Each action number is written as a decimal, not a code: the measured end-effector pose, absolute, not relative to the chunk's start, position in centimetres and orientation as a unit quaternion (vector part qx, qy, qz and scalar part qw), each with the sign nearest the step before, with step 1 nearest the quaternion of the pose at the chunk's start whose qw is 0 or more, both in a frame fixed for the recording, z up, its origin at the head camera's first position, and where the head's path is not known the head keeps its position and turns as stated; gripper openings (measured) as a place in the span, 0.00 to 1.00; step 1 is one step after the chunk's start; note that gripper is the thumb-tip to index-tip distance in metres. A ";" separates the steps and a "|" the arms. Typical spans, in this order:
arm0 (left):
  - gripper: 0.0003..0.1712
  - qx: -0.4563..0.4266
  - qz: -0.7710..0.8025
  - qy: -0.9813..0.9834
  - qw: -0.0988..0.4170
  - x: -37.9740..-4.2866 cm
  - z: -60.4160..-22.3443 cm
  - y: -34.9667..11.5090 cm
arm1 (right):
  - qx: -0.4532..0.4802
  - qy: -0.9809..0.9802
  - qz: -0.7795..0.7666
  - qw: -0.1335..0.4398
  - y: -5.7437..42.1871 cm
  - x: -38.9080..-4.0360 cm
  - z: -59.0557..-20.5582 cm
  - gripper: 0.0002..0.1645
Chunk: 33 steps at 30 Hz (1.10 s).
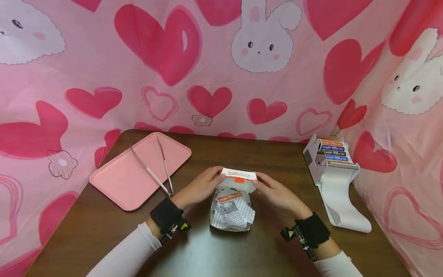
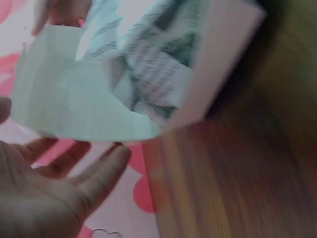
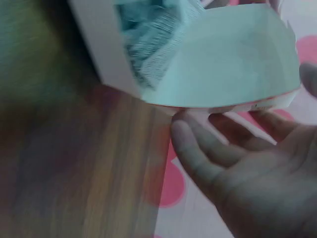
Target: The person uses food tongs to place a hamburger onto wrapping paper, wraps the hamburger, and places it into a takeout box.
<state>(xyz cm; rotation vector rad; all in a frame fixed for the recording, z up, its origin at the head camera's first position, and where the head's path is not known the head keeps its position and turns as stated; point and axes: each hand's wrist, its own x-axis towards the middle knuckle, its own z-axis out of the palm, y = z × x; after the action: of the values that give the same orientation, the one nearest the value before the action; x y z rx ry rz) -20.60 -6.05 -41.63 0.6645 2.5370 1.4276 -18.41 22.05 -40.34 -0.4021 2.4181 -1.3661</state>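
A small paper takeout box [image 1: 212,218] stands on the table in front of me, its hinged lid [image 1: 238,174] raised at the far side. Inside lies a bundle wrapped in newsprint-patterned paper [image 1: 232,215] with an orange label, one corner sticking out over the right wall. My left hand [image 1: 203,182] holds the lid's left edge, thumb on the near side and fingers behind. At the opposite edge my right hand [image 1: 278,193] holds it likewise. Both wrist views show the lid's pale inner face [image 2: 74,99], with fingers [image 3: 190,144] along its outer side.
On the left lies a pink tray [image 1: 121,181] with metal tongs [image 1: 155,177] resting across it, their joined end past its edge. A label dispenser [image 1: 330,157] stands at the right, a white strip [image 1: 342,200] trailing toward me. A heart-printed cloth [image 1: 214,50] hangs behind the table.
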 end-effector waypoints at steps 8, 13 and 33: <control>0.35 0.327 0.402 0.853 0.059 -16.9 -42.9 -7.4 | -0.250 0.893 -0.369 0.059 22.3 -14.3 -42.1 0.54; 0.38 0.340 0.351 0.872 0.031 -15.1 -44.0 -7.7 | -0.273 0.901 -0.335 0.042 21.8 -12.6 -43.6 0.67; 0.50 0.365 0.260 0.894 -0.025 -12.7 -45.9 -8.4 | -0.301 0.927 -0.221 -0.032 20.9 -10.5 -45.5 0.59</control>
<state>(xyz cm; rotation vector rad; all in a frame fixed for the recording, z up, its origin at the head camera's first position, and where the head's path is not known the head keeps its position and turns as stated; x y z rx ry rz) -12.73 -8.41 -45.91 1.1638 2.8534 0.8285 -10.52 20.92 -45.55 -0.9652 2.9738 -0.7101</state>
